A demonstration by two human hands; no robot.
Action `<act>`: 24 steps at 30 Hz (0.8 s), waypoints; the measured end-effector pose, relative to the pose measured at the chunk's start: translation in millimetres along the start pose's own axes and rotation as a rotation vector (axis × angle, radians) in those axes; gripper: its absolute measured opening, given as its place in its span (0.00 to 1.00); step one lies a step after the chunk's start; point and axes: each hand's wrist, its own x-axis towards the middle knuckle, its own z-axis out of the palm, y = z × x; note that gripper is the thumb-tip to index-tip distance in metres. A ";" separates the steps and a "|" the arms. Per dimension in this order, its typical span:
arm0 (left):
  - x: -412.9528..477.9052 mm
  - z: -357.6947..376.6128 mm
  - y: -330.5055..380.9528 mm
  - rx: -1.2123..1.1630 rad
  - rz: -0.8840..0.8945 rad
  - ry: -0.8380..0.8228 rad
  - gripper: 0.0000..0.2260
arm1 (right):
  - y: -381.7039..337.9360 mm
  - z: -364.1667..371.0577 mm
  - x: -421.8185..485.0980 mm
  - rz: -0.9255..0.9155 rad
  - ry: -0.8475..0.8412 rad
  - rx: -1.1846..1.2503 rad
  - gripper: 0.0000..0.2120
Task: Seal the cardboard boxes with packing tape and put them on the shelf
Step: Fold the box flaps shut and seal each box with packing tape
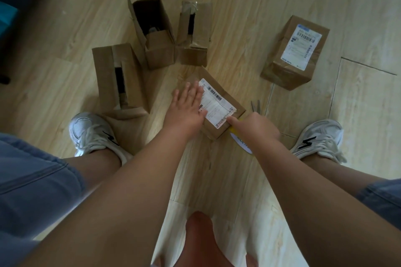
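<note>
Probably light, stiff box under flat, open left grip; take by opposite sides. Tape roll clutched in right grip.

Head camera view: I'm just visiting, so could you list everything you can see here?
Floor: one, pale wood, under everything.
Open boxes: three, brown, far left, middle and beside it.
Closed box: one, brown with a white label, far right.
Labelled box: one, brown with a white label, under both hands.
Tape roll: one, yellow and white, under the right hand.
Metal tips: grey, just beyond the right hand; too hidden to name.
Shoes: two, white with black marks, left and right.
Shorts: blue denim, bottom corners.
Left hand: flat on the labelled box.
Right hand: curled, seemingly holding the tape roll, forefinger on the box's edge.
</note>
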 end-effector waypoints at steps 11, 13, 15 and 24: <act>-16.2 0.5 15.1 0.095 0.128 -0.050 0.25 | -4.1 -3.9 -1.7 -0.001 -0.015 -0.001 0.26; -17.4 0.9 19.8 0.018 0.072 -0.105 0.26 | -4.4 -3.5 -2.3 -0.009 -0.014 0.000 0.26; -15.5 -2.2 22.0 0.038 0.055 -0.130 0.26 | -4.9 -3.1 -2.4 -0.020 -0.018 0.004 0.26; -19.7 -5.1 28.1 0.192 0.075 -0.071 0.26 | 20.1 -4.3 -2.1 -0.109 -0.112 0.271 0.24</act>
